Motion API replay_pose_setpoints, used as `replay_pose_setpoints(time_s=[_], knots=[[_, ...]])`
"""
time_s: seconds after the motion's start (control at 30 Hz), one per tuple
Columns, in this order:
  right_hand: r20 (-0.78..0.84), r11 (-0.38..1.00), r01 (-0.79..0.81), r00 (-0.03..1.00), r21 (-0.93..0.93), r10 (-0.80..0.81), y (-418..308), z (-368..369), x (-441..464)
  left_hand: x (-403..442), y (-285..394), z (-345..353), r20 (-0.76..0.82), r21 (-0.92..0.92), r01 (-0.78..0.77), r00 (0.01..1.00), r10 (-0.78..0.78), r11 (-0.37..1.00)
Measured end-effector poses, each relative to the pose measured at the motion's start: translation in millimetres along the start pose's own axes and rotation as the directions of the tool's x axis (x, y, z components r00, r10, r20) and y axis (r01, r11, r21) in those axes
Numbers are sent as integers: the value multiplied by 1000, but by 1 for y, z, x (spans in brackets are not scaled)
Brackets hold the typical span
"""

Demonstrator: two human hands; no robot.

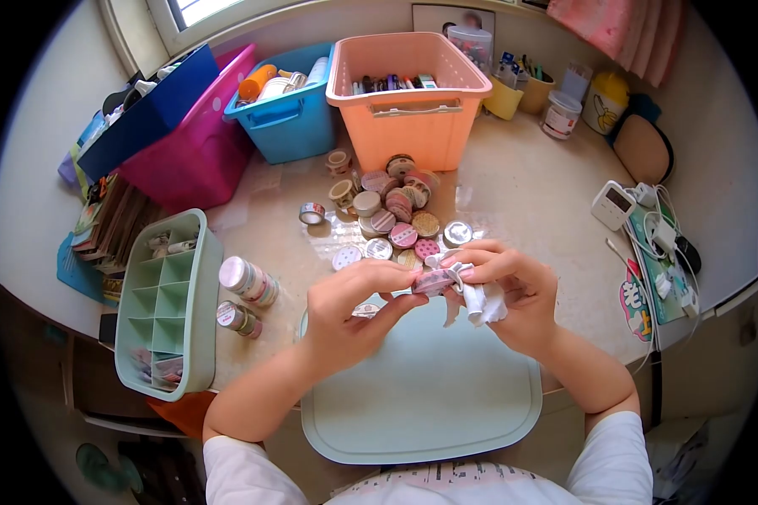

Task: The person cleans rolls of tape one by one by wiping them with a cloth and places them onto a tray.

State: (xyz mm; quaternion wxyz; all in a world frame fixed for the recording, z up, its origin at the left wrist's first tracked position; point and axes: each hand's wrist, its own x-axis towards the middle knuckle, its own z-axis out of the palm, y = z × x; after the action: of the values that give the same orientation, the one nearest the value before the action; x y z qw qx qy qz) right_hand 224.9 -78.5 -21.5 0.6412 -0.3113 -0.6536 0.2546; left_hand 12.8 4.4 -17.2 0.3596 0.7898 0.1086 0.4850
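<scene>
My left hand (pixel 358 303) pinches the edge of a pinkish tape roll (pixel 432 282) between thumb and fingers. On the other side, my right hand (pixel 514 290) grips a crumpled white cloth or tissue (pixel 483 303), which touches the roll's right side. Both hands are above the far edge of a pale green lid (pixel 421 379). Just beyond them lies a pile of tape rolls in several colours, among them a pink roll (pixel 403 235) and a brown one (pixel 425 223). Part of the pile is hidden behind my hands.
A green divided box (pixel 208 311) stands at left, beside two stacks of rolls (pixel 248 282). Behind are magenta (pixel 185 151), blue (pixel 299 130) and orange (pixel 413 130) bins. Cables and a small white device (pixel 613 206) lie at right, with a white jar (pixel 562 115) farther back.
</scene>
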Motion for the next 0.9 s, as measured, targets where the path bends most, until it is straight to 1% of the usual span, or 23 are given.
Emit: replay_pose_setpoints(time_s=[0.07,0.1,0.13,0.17,0.27,0.3,0.33,0.37,0.4,0.43,0.47,0.5,0.53,0.57,0.6,0.63,0.67,0.73,0.77,0.8,0.83,0.87,0.9], knots=[[10,1000,-12,1000,-25,12,0,-2,-1,6,3,-4,42,209,-127,992,120,970],[60,986,9,998,-168,1,-3,-2,0,8,3,-6,42,209,-127,992,120,970],[111,951,36,994,-306,-2,-4,-3,0,10,4,-8,100,300,-214,976,192,930],[111,951,36,994,-306,-2,-5,-3,-1,12,5,-9,164,383,-301,953,256,873],[164,926,80,986,-369,-20,-4,-1,-2,14,11,-8,177,436,-312,950,259,844],[89,985,-29,995,-171,45,-3,1,-3,11,11,-5,84,327,-159,987,139,932],[28,991,-125,992,41,124,-2,2,-4,9,12,0,84,327,-160,987,140,932],[2,986,-129,992,103,129,1,1,-5,7,13,6,-1,165,27,1000,-27,986],[2,986,-128,992,103,128,1,0,-5,5,13,9,-55,-15,205,977,-205,979],[-10,984,-144,989,109,146,0,0,-5,-1,0,8,-32,-36,139,990,-140,990],[-22,980,-160,986,118,163,0,0,-4,-3,-4,7,-33,-34,138,990,-139,990],[-21,980,-158,987,119,161,0,0,-4,-3,-6,6,-34,-3,98,995,-98,995],[-18,988,-149,989,50,150,0,1,-5,-3,-6,5,-32,27,58,998,-57,998],[-13,990,-139,990,-22,139,0,1,-6,0,-6,1,-31,28,57,998,-56,998],[-14,990,-139,990,-23,138,-1,1,-5,7,-5,-5,32,184,-108,994,104,977],[50,977,-58,996,-205,70,-3,1,-3,11,-3,-8,119,321,-276,961,250,906],[127,926,34,992,-377,15,-5,0,-3,12,-1,-7,118,315,-278,960,253,907],[120,928,12,992,-373,36,-2,2,-6,13,2,-6,216,399,-338,938,271,853],[55,974,-86,994,-209,99,-2,4,-7,11,2,-2,144,351,-230,971,191,908],[1,984,-173,985,-33,173,-2,5,-7,9,13,3,58,247,-22,998,8,969],[2,984,-173,985,-33,173,-1,4,-6,7,14,7,11,138,47,999,-49,989],[-21,989,-147,989,21,147,-1,3,-6,6,14,9,-29,24,111,993,-110,994],[-45,990,-119,991,75,123,-1,3,-5,3,9,9,-28,25,111,994,-110,994]])
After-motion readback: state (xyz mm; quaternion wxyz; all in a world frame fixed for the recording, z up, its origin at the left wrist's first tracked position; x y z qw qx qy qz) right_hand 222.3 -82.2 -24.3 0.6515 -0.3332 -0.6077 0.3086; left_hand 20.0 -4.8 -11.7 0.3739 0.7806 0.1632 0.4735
